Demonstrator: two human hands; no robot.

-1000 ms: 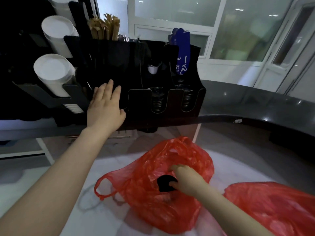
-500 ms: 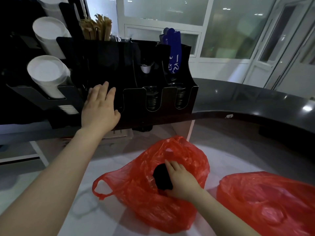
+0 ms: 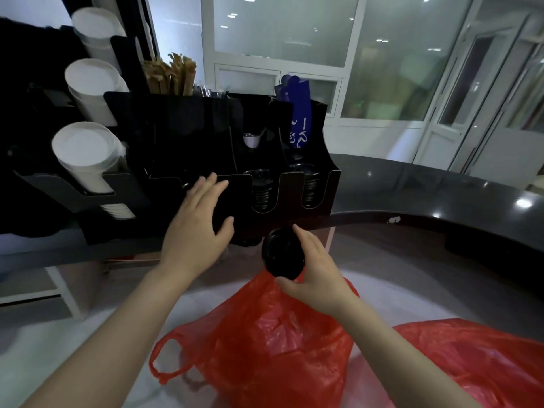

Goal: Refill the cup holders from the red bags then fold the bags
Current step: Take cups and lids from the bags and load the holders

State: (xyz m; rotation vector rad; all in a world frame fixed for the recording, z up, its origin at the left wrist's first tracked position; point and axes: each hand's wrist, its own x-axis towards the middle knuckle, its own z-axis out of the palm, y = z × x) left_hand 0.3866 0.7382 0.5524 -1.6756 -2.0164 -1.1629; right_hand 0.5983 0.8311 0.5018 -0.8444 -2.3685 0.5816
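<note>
The black lid (image 3: 283, 256) is held in the air just above the mouth of the near red bag (image 3: 273, 348), below the front edge of the black cup holder (image 3: 206, 136). Whether it is one lid or a few nested together cannot be told. The right hand (image 3: 318, 275) has its grip clamped on the lid, with the fingers curled over its far rim and the thumb under its near rim.

The left hand (image 3: 197, 228) lies flat against the holder's front panel. Its grip is apart, fingers straight and pointing up toward the leftmost front slot, and it holds nothing.

Right of that hand, two front slots hold stacks of dark lids, one in the middle slot (image 3: 262, 189) and one in the right slot (image 3: 310, 184). Behind them stand a small white pot (image 3: 250, 139) and a blue packet (image 3: 297, 113). Brown paper sticks (image 3: 170, 75) rise from the far left compartment. On the holder's left side, stacks of white cups (image 3: 85, 154) lie tilted in their racks.

The near red bag sits crumpled on the pale tabletop (image 3: 44, 334), with one handle loop lying out to the left. A second red bag (image 3: 477, 363) lies to the right, just beside it. A dark curved counter (image 3: 441, 195) runs along the far right, with glass doors beyond.
</note>
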